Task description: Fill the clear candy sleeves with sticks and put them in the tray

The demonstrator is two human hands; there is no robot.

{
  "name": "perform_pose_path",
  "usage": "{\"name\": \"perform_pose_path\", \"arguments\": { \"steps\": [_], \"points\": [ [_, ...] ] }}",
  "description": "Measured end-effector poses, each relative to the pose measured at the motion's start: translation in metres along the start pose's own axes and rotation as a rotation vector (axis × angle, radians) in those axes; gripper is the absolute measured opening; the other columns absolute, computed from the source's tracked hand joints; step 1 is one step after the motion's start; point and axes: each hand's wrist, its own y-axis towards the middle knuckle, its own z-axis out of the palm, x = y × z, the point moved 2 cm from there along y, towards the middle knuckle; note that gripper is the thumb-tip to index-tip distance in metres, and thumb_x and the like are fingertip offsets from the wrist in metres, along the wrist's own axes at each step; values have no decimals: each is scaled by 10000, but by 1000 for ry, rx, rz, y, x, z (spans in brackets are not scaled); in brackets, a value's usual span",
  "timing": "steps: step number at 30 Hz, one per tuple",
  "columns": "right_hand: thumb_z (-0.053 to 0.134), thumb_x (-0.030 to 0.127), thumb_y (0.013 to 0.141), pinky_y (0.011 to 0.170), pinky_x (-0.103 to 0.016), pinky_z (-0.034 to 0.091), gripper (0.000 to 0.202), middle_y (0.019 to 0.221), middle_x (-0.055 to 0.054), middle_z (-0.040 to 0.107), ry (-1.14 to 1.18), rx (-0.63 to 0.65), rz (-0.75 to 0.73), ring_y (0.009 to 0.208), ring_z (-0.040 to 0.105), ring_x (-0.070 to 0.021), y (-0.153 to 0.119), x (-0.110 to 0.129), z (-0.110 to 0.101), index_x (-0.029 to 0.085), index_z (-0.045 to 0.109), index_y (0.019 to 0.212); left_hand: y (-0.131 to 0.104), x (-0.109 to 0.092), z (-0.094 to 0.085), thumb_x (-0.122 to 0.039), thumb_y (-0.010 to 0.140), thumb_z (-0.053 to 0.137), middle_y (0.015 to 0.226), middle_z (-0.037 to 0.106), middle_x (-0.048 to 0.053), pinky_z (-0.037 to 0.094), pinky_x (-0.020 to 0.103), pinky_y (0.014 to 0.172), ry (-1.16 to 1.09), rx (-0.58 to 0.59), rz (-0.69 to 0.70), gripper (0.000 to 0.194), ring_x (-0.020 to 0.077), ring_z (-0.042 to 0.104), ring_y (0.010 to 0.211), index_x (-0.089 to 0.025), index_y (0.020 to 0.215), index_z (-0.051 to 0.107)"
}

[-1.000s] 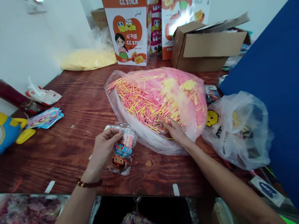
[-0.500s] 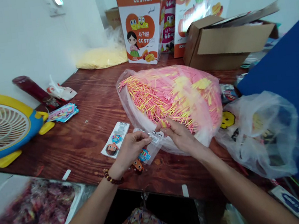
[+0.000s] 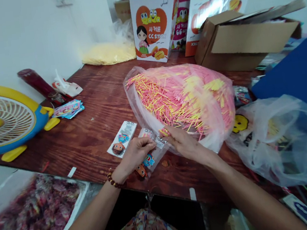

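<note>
White walls backed a dark wooden table (image 3: 96, 111) that filled the middle of the frame. At center, the left hand (image 3: 136, 153) pinched the top of a small clear packet (image 3: 150, 157) printed with cartoon figures, fingers closed on its edge. The right hand (image 3: 184, 145) met it just to the right, fingertips curled narrowly on the packet's mouth and on a few pink and yellow sticks (image 3: 164, 131), though exactly how many could not be told. Just above the hands lay a big clear bag (image 3: 185, 99) heaped with the same sticks, its open edge touching the right hand. A second packet (image 3: 122, 144) lay flat on the table left of the left hand. At far left stood a yellow and blue fan (image 3: 1, 121). Orange "CC STICK" cartons (image 3: 153, 17) and a brown box (image 3: 245, 38) lined the top, and a crumpled plastic bag (image 3: 278, 140) sat at right.
</note>
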Motion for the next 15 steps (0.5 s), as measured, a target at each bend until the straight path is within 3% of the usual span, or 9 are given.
{"name": "perform_pose_path", "arguments": {
  "steps": [8,15],
  "points": [
    [563,340,889,808,-363,532,146,779,24,670,871,-444,58,737,666,-165,1,14,2,245,532,995,-3,-5,3,-395,858,651,664,591,-10,399,213,590,-111,-47,106,277,109,494,619,-156,720,682],
    [626,300,859,929,-421,541,126,797,35,701,1148,-596,-12,824,714,-174,5,38,14,256,551,948,-5,-13,6,-382,890,628,677,570,-18,408,205,615,-100,-73,166,270,103,478,638,-156,749,671]
  ]
}}
